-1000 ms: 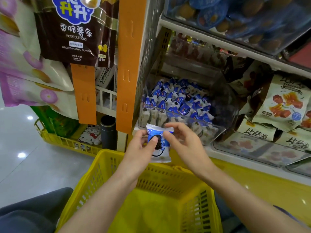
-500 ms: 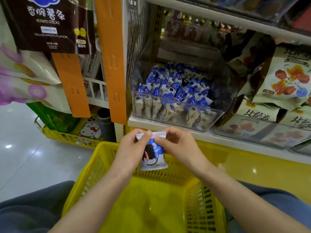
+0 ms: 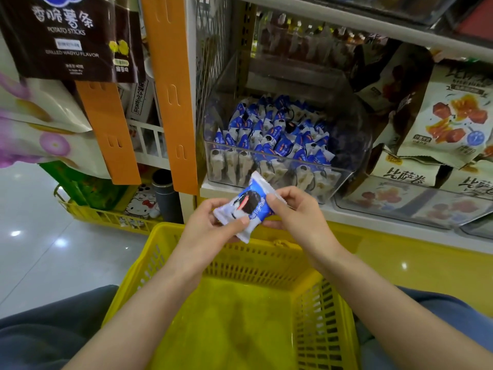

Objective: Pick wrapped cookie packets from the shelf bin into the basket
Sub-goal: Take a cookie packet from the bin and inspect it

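I judge this to be early in the job: I have one cookie packet (image 3: 249, 206) out of the shelf bin (image 3: 344, 180) and in my fingers, but it has not gone into the basket (image 3: 266, 260) yet, and on the part of the yellow basket floor that shows I can see no packet lying. A heap of packets (image 3: 277, 134) sits in the clear bin, blue and white, so by the look of it most of the picking is left to do. The packet I hold is tilted, one crimped end up toward the bin and the other down toward me, above the far rim of the basket and just in front of the shelf edge. My left hand (image 3: 208, 228) grips its lower end, thumb pressed on the top face and fingers curled under it. My right hand (image 3: 296, 212) pinches the upper right side, thumb on top and fingers curled round behind. Both forearms reach forward over the basket, wrists close together, so the packet only needs lowering and letting go
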The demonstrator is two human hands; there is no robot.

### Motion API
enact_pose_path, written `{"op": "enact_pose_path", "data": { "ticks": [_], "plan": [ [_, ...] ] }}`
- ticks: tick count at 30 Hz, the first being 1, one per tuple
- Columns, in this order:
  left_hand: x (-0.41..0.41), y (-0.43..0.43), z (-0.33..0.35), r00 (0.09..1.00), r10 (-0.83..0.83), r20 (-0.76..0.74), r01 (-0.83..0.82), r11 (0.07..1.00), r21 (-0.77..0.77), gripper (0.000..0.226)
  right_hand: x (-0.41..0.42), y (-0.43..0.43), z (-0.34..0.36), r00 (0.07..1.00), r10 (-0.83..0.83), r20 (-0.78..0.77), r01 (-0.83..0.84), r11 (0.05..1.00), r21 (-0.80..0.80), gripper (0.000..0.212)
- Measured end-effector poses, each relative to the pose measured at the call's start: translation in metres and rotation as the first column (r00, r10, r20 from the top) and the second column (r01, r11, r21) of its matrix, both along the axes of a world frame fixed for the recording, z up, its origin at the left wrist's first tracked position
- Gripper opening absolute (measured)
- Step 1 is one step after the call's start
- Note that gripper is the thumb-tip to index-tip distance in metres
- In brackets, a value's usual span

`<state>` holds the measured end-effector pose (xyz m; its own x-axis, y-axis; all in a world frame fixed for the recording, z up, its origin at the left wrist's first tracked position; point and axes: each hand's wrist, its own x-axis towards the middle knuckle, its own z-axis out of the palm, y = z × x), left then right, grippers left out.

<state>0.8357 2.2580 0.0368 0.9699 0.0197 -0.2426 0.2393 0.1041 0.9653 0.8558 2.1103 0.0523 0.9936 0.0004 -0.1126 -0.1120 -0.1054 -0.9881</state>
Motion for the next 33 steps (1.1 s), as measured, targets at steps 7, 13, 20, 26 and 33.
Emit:
{"op": "enact_pose_path", "data": {
  "ticks": [7,13,20,26,33],
  "plan": [
    [0.004,0.008,0.003,0.970,0.210,0.120,-0.206,0.977,-0.045,0.008,-0.004,0.002,-0.003,0.947,0.247,-0.204,-0.273,0.955,-0.115,0.019],
    [0.004,0.010,0.000,0.968,0.198,0.155,-0.203,0.979,0.012,0.012,-0.005,0.001,-0.007,0.931,0.315,-0.186,-0.364,0.844,-0.393,0.047],
    [-0.001,0.004,0.000,0.963,-0.029,0.268,-0.045,0.963,0.266,0.011,-0.011,0.009,-0.001,0.951,0.284,0.122,-0.219,0.899,-0.380,0.010],
    [0.000,0.003,-0.004,0.975,-0.014,0.222,-0.038,0.973,0.230,0.014,-0.010,0.006,0.000,0.973,0.185,0.141,-0.133,0.939,-0.316,0.012],
    [-0.001,0.002,-0.004,0.974,-0.063,0.218,0.007,0.968,0.249,0.014,-0.011,0.004,-0.004,0.936,0.275,0.220,-0.129,0.849,-0.513,0.004]
  ]
}}
